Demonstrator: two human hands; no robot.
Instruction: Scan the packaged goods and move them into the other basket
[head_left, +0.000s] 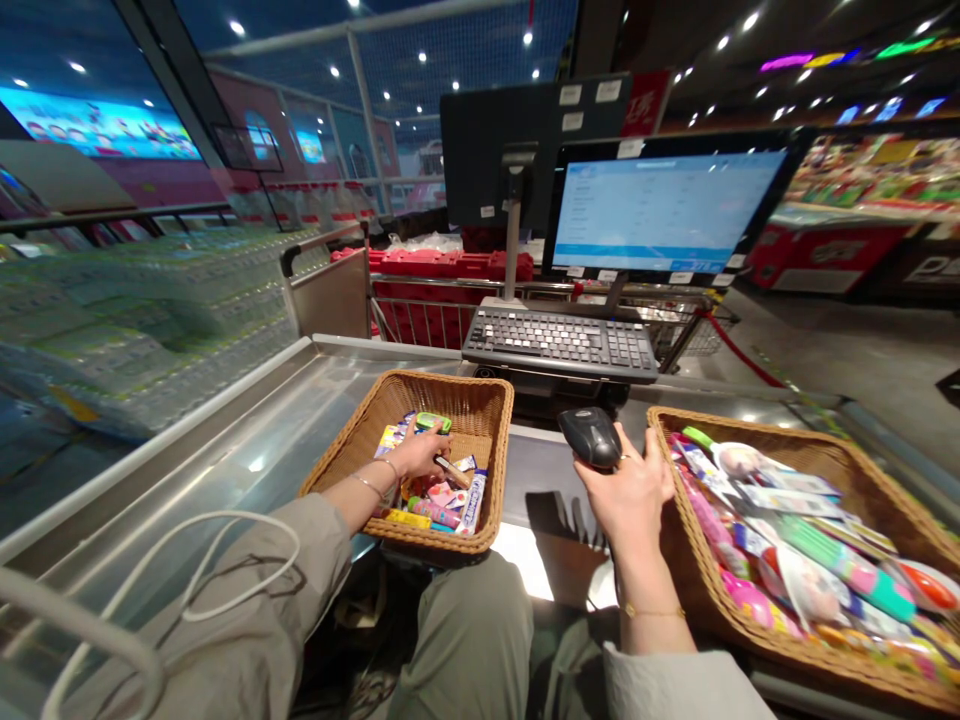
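Note:
My left hand [420, 453] reaches down into the left wicker basket [501, 430], palm down with its fingers apart over small packaged sweets. A green packet [433, 423] lies just past the fingertips. Beside the fingers is a narrow brownish item [453, 472], and a blue-and-white packet [472, 500] lies further right. My right hand [626, 485] grips a black barcode scanner [591, 437] above the counter, between the two baskets. Its fingers come close to the rim of the right wicker basket [675, 510]; whether they touch it I cannot tell.
Mixed colourful packages [810, 540] fill the right basket. Behind the scanner stand a keyboard [559, 340] and a lit monitor [667, 210]. The metal counter [262, 440] runs along the left. A white cable [187, 520] loops across my left sleeve. Shopping carts [427, 310] stand beyond.

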